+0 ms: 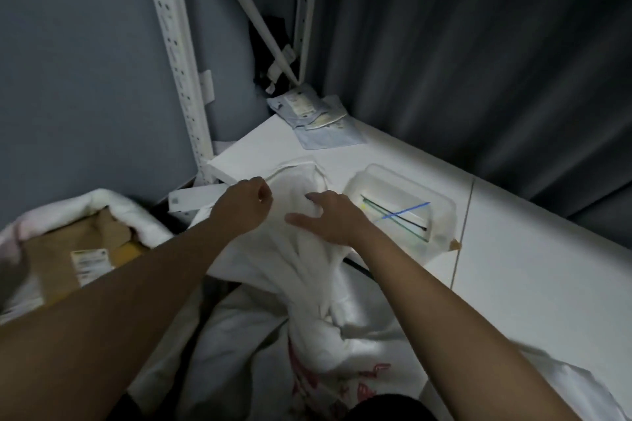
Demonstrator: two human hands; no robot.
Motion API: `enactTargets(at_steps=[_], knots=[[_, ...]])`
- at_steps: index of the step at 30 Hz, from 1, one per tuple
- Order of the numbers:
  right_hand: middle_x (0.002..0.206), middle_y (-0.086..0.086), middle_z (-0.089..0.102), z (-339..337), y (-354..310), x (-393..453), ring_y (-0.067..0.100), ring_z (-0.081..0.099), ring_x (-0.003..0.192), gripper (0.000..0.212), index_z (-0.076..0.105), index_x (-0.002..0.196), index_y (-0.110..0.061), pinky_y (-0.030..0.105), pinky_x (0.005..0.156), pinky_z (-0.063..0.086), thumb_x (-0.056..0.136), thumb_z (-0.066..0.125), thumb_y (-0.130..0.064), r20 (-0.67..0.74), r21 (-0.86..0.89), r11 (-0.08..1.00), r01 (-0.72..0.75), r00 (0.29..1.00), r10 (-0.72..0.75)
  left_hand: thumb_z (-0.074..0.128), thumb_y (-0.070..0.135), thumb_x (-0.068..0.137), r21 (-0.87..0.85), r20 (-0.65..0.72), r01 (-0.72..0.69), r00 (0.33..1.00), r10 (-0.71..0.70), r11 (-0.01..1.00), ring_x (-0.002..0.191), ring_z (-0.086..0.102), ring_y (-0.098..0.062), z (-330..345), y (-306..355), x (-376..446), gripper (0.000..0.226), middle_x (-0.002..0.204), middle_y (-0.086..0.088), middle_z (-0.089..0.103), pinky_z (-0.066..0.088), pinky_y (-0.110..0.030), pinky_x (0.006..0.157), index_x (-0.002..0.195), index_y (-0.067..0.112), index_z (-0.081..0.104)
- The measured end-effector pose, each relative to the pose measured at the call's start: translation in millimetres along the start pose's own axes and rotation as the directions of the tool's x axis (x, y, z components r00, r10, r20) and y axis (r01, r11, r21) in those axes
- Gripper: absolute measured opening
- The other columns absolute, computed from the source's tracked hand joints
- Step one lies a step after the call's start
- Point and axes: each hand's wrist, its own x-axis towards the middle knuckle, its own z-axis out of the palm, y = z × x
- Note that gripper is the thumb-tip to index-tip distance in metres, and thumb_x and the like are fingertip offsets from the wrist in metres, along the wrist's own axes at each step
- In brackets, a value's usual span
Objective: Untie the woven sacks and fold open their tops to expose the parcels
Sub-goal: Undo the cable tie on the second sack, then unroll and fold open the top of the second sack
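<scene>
A white woven sack [301, 284] with red print low on its side stands in front of me, its gathered top leaning onto the white table [513, 267]. My left hand [244, 203] pinches the sack's top edge at the left with curled fingers. My right hand [330, 215] lies with spread fingers on the bunched fabric of the sack's neck. At the left, a second white sack [113, 205] stands with its top folded open, showing a brown cardboard parcel [68, 249] with a label.
A clear plastic box [410, 188] holding cable ties sits on the table right of my hands. Grey mailer bags [314, 120] lie at the table's far corner. White shelf uprights [178, 55] and a grey curtain [478, 61] close in the space behind.
</scene>
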Motion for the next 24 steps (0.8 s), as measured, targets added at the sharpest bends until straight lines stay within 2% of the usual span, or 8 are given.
enactTargets(at_steps=[2, 4, 10, 14, 16, 18, 21, 24], knots=[[0.136, 0.008, 0.05, 8, -12, -3, 0.028, 0.045, 0.126, 0.059, 0.05, 0.134, -0.018, 0.035, 0.098, 0.037, 0.087, 0.057, -0.054, -0.035, -0.247, 0.968, 0.054, 0.997, -0.065, 0.052, 0.027, 0.094, 0.047, 0.055, 0.069, 0.996, -0.072, 0.997, 0.104, 0.058, -0.029, -8, -15, -10, 0.023, 0.114, -0.012, 0.063, 0.045, -0.036, 0.088, 0.108, 0.009, 0.059], [0.125, 0.011, 0.058, 6, -14, -7, 0.029, 0.053, 0.117, 0.037, 0.059, 0.119, -0.015, 0.033, 0.089, 0.042, 0.091, 0.056, -0.038, -0.126, -0.285, 0.958, 0.041, 0.989, -0.08, 0.052, 0.034, 0.095, 0.098, 0.125, 0.119, 0.983, -0.131, 0.988, 0.114, 0.053, -0.028, -15, -28, -21, 0.032, 0.126, -0.012, 0.056, 0.042, -0.034, 0.094, 0.118, 0.012, 0.056], [0.071, 0.01, 0.06, -27, 24, -55, 0.032, 0.057, 0.08, 0.016, 0.063, 0.076, -0.006, 0.033, 0.062, 0.034, 0.088, 0.061, -0.017, -0.402, 0.079, 0.987, -0.141, 0.901, 0.161, 0.052, 0.041, 0.074, 0.108, 0.391, -0.007, 0.92, -0.036, 0.994, 0.142, 0.023, -0.023, -26, -46, -59, 0.077, 0.154, -0.008, 0.026, 0.02, -0.032, 0.115, 0.145, 0.016, 0.033], [0.065, 0.013, 0.053, -32, 38, -96, 0.023, 0.048, 0.065, 0.024, 0.06, 0.071, 0.002, 0.031, 0.056, 0.03, 0.09, 0.057, -0.012, -0.441, 0.388, 0.907, -0.164, 0.831, 0.34, 0.07, 0.042, 0.077, 0.337, 0.223, -0.131, 0.973, 0.057, 0.932, 0.145, 0.002, -0.035, -20, -39, -84, 0.101, 0.159, -0.012, -0.001, 0.013, -0.048, 0.115, 0.152, 0.022, 0.006], [0.066, 0.012, 0.048, -34, 36, -113, 0.022, 0.045, 0.065, 0.026, 0.058, 0.074, 0.007, 0.024, 0.053, 0.032, 0.091, 0.055, -0.012, -0.452, 0.492, 0.855, -0.164, 0.791, 0.412, 0.072, 0.033, 0.077, 0.346, 0.008, -0.26, 0.962, 0.274, 0.901, 0.135, 0.03, -0.047, -22, -29, -89, 0.077, 0.15, -0.022, 0.03, 0.033, -0.056, 0.105, 0.143, 0.014, 0.039], [0.07, 0.017, 0.052, -40, 34, -126, 0.029, 0.047, 0.067, 0.025, 0.06, 0.08, 0.009, 0.022, 0.056, 0.034, 0.091, 0.055, -0.012, -0.459, 0.552, 0.819, -0.156, 0.763, 0.455, 0.061, 0.021, 0.077, 0.378, -0.157, -0.429, 0.843, 0.514, 0.82, 0.107, 0.059, -0.047, -28, -17, -89, 0.03, 0.118, -0.023, 0.062, 0.048, -0.049, 0.089, 0.103, 0.008, 0.066], [0.104, 0.009, 0.066, -48, 20, -141, 0.025, 0.058, 0.094, 0.022, 0.067, 0.107, -0.007, 0.028, 0.082, 0.044, 0.092, 0.057, -0.019, -0.556, 0.432, 0.89, -0.146, 0.734, 0.39, 0.059, 0.011, 0.076, 0.399, -0.23, -0.547, 0.718, 0.657, 0.736, 0.093, 0.067, -0.033, -54, 17, -93, 0.012, 0.096, -0.012, 0.07, 0.038, -0.04, 0.092, 0.079, 0.012, 0.071], [0.134, -0.002, 0.053, -47, -30, -162, 0.014, 0.044, 0.125, 0.052, 0.056, 0.13, -0.019, 0.03, 0.108, 0.033, 0.084, 0.068, -0.042, -0.593, 0.293, 0.946, 0.137, 0.803, 0.067, 0.069, 0.012, 0.076, 0.475, -0.278, -0.613, 0.576, 0.768, 0.632, 0.098, 0.063, -0.028, -85, 60, -101, 0.003, 0.097, -0.007, 0.068, 0.029, -0.045, 0.104, 0.078, 0.013, 0.069]])
